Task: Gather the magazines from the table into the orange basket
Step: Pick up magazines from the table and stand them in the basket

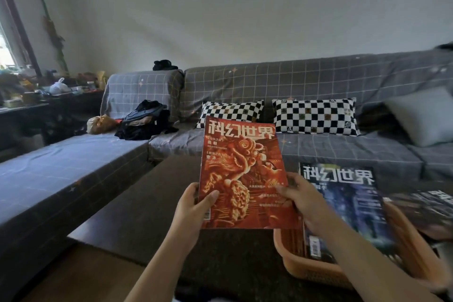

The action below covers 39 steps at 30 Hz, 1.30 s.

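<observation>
Red magazine [241,174]: held upright above the dark surface [152,223], cover facing the camera, white title characters across the top, an orange creature design below.
Left hand [193,211]: closed on the lower left edge of the red magazine, thumb lying across the cover, fingers hidden behind it.
Right hand [302,200]: closed on the lower right edge of the same magazine, thumb on the cover, fingers behind; this grip sits just above the near left corner of the basket.
Orange basket [316,270]: stands on the surface at lower right, just beside and below the red magazine, its slatted wall toward the camera.
Blue magazine [353,206]: lies in the basket, cover up, tilted, its top edge sticking out past the far rim; the same white title shows on it. It sits to the right of the right hand, partly behind the wrist.
Third magazine [421,206]: dark and blurred, at the far right edge near the basket; whether it rests in the basket or beside it cannot be told.
Sofa [318,81]: grey, checked cover, runs behind the surface and around its left side.
Cushions [315,115]: two black-and-white chequered ones lean on the sofa back, behind the red magazine.
Clothes [144,120]: a dark heap on the sofa seat at left.
</observation>
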Each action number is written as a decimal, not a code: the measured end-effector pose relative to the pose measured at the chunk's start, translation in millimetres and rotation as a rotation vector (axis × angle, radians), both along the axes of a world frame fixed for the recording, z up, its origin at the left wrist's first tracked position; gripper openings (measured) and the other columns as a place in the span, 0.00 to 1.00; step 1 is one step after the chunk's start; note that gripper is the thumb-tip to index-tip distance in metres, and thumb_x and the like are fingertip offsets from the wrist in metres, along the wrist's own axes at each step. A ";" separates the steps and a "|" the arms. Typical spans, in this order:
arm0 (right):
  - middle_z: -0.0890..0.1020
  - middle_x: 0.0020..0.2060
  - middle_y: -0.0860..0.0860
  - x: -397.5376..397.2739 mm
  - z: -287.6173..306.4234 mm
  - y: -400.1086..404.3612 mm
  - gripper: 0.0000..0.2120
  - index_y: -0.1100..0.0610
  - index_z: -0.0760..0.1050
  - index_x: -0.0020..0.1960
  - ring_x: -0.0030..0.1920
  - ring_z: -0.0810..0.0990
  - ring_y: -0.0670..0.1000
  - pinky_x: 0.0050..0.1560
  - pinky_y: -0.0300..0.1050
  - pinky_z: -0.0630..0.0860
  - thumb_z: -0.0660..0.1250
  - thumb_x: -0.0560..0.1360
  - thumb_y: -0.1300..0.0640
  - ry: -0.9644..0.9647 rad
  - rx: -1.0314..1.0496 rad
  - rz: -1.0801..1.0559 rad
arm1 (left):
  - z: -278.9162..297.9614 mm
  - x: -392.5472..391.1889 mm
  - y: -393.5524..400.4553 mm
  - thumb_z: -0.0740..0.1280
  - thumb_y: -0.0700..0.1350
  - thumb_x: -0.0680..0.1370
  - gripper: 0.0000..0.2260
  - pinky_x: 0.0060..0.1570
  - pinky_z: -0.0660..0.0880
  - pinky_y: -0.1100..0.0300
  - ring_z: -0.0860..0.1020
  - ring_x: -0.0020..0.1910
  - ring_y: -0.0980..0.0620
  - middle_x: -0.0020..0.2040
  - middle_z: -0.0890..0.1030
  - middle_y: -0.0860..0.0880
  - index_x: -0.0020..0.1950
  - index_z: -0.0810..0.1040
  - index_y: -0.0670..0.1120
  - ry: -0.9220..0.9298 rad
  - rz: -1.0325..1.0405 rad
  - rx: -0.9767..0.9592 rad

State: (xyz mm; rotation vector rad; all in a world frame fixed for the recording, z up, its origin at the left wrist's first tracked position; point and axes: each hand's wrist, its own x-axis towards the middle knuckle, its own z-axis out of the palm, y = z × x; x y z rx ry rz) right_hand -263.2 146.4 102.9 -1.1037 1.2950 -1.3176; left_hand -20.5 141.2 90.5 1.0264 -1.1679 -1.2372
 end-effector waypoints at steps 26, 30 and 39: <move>0.77 0.47 0.37 -174.5 -71.5 69.2 0.21 0.37 0.64 0.62 0.41 0.77 0.35 0.36 0.35 0.74 0.67 0.76 0.56 0.491 0.076 -0.463 | -57.6 -207.6 5.0 0.70 0.56 0.74 0.19 0.43 0.74 0.63 0.78 0.49 0.60 0.53 0.79 0.58 0.62 0.70 0.52 -0.824 -0.147 -0.020; 0.78 0.51 0.41 -172.8 -80.5 66.7 0.14 0.47 0.71 0.60 0.39 0.74 0.36 0.34 0.34 0.70 0.67 0.75 0.54 0.642 0.123 -0.577 | -59.1 -209.8 8.5 0.73 0.55 0.73 0.25 0.57 0.76 0.54 0.77 0.57 0.54 0.60 0.77 0.53 0.65 0.67 0.51 -0.853 -0.101 -0.007; 0.79 0.50 0.46 -169.3 -76.3 65.8 0.14 0.53 0.71 0.63 0.40 0.74 0.42 0.39 0.36 0.70 0.57 0.79 0.51 0.865 0.342 -0.398 | -58.2 -207.9 10.6 0.61 0.58 0.79 0.26 0.60 0.76 0.55 0.77 0.60 0.54 0.66 0.76 0.54 0.75 0.61 0.53 -0.934 -0.174 -0.080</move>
